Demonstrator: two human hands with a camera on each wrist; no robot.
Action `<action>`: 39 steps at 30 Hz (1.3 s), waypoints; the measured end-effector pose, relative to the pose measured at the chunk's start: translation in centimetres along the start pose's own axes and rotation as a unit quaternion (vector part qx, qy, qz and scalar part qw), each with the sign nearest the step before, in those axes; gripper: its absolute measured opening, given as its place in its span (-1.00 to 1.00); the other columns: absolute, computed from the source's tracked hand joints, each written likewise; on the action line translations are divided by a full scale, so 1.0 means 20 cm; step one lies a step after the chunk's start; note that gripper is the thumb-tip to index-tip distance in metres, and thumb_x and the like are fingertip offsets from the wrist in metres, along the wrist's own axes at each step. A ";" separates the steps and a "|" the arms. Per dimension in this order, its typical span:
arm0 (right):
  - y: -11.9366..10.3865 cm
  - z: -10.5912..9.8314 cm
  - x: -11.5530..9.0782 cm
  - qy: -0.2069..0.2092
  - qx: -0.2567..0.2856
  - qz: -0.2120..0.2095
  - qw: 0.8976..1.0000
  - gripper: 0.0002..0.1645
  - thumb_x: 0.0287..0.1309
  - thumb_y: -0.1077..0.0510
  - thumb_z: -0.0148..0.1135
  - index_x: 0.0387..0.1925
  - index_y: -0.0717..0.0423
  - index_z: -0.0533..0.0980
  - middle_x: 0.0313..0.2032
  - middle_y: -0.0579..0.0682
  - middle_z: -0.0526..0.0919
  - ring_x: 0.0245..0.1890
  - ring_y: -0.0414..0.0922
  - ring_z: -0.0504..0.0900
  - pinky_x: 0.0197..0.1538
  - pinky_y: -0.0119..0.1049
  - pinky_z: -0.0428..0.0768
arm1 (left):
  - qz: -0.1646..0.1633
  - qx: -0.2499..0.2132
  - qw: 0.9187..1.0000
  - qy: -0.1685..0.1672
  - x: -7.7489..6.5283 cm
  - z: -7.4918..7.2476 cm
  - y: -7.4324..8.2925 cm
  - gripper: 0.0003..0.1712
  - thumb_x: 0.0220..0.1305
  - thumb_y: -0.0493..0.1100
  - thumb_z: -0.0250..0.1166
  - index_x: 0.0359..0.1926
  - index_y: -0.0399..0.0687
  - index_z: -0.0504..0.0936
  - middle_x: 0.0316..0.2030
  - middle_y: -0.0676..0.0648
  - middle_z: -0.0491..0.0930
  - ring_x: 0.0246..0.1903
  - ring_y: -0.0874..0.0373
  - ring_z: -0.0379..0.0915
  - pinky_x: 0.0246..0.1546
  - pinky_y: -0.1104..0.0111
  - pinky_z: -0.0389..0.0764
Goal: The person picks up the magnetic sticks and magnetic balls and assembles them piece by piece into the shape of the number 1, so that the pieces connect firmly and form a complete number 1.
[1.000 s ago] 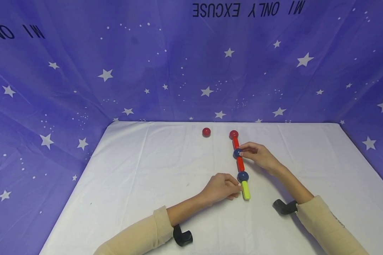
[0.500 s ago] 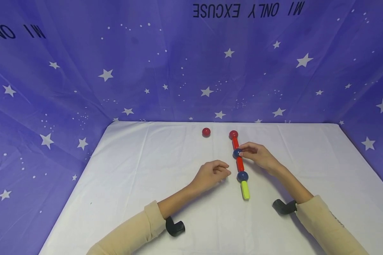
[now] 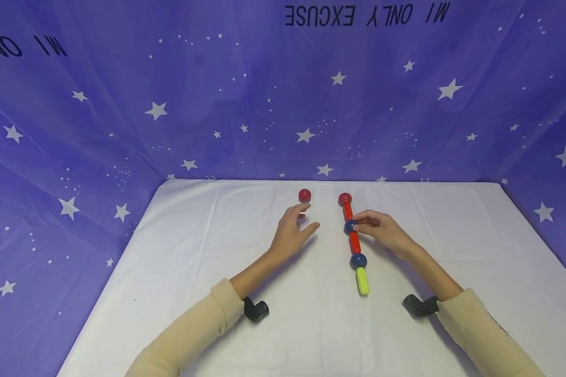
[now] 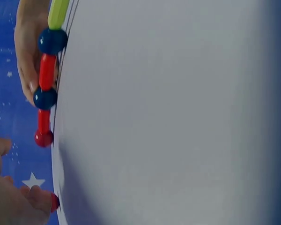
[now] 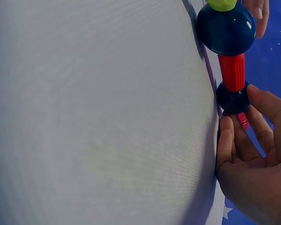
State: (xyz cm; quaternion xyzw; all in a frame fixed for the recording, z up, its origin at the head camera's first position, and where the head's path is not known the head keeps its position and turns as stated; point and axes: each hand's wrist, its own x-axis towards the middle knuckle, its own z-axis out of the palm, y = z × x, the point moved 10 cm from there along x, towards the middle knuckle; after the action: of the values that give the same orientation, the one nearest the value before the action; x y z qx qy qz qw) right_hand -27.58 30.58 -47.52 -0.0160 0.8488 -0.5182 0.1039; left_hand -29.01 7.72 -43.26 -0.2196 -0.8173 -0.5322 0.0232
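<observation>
A chain of toy rods and balls lies lengthwise on the white cloth. From the far end it runs red ball (image 3: 345, 199), red rod (image 3: 348, 211), blue ball (image 3: 349, 227), second red rod (image 3: 355, 243), larger-looking blue ball (image 3: 358, 261) and yellow-green rod (image 3: 362, 281). My right hand (image 3: 387, 233) pinches the farther blue ball (image 5: 232, 97) between thumb and fingers. To the left of the chain, my left hand (image 3: 290, 235) has thumb and fingers spread, holding nothing. Its fingertips are just in front of a loose red ball (image 3: 304, 195), which the hand partly hides in the left wrist view.
The white-covered table (image 3: 207, 235) ends at the back against a purple-blue curtain (image 3: 245, 104) with stars and lettering. Black angled wrist pieces (image 3: 256, 310) stick out below both sleeves, over the near part of the table.
My left hand has left the yellow-green rod and moved away and leftward toward the loose red ball, its fingers spreading. My right hand stays on the blue ball; the chain has hardly shifted.
</observation>
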 end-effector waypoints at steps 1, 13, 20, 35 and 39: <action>0.00 0.00 0.00 0.000 -0.001 0.000 1.000 -0.58 0.32 0.09 0.29 0.14 0.17 0.54 0.00 0.15 0.68 0.13 0.15 0.53 0.25 0.19 0.35 | -0.004 0.005 1.000 0.004 0.01 -0.01 -0.01 -0.38 0.27 -0.18 0.40 0.28 -0.31 0.43 0.20 -0.28 0.44 0.12 -0.15 0.46 0.13 0.12 0.50; 0.00 0.00 0.00 -0.002 0.001 -0.006 1.000 -0.59 0.32 0.08 0.29 0.13 0.18 0.55 -0.01 0.13 0.68 0.11 0.13 0.54 0.23 0.15 0.37 | -0.082 -0.016 0.995 0.063 0.19 -0.07 -0.19 -0.35 0.25 -0.21 0.41 0.31 -0.25 0.40 0.20 -0.31 0.41 0.10 -0.18 0.47 0.14 0.13 0.50; 0.00 0.01 0.00 -0.004 -0.003 -0.005 1.000 -0.58 0.32 0.07 0.30 0.14 0.17 0.55 0.00 0.13 0.67 0.12 0.12 0.52 0.21 0.14 0.39 | -0.096 0.007 0.993 0.062 0.29 -0.07 -0.24 -0.37 0.25 -0.23 0.41 0.29 -0.30 0.42 0.16 -0.30 0.46 0.10 -0.16 0.48 0.13 0.14 0.50; 0.00 -0.01 -0.01 0.003 -0.005 0.001 1.000 -0.56 0.28 0.05 0.34 0.12 0.15 0.57 -0.03 0.11 0.68 0.08 0.11 0.52 0.06 -0.04 0.43 | -0.105 0.083 0.990 0.036 0.36 -0.03 -0.24 -0.49 0.26 -0.22 0.39 0.18 -0.31 0.51 -0.09 -0.24 0.62 -0.06 -0.06 0.49 0.02 0.17 0.48; -0.01 0.00 -0.01 0.002 0.000 -0.004 1.000 -0.56 0.28 0.05 0.35 0.12 0.16 0.57 -0.03 0.12 0.69 0.08 0.11 0.53 0.09 -0.02 0.42 | -0.107 0.094 0.989 0.041 0.36 -0.04 -0.24 -0.54 0.27 -0.21 0.39 0.14 -0.29 0.55 -0.12 -0.22 0.64 -0.08 -0.04 0.51 0.00 0.18 0.49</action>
State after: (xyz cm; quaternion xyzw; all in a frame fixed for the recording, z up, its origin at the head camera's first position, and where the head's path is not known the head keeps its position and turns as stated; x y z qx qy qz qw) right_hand -27.45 30.57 -47.36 -0.0183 0.8490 -0.5184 0.1003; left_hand -37.50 7.78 -45.04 -0.1058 -0.8810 -0.4608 0.0205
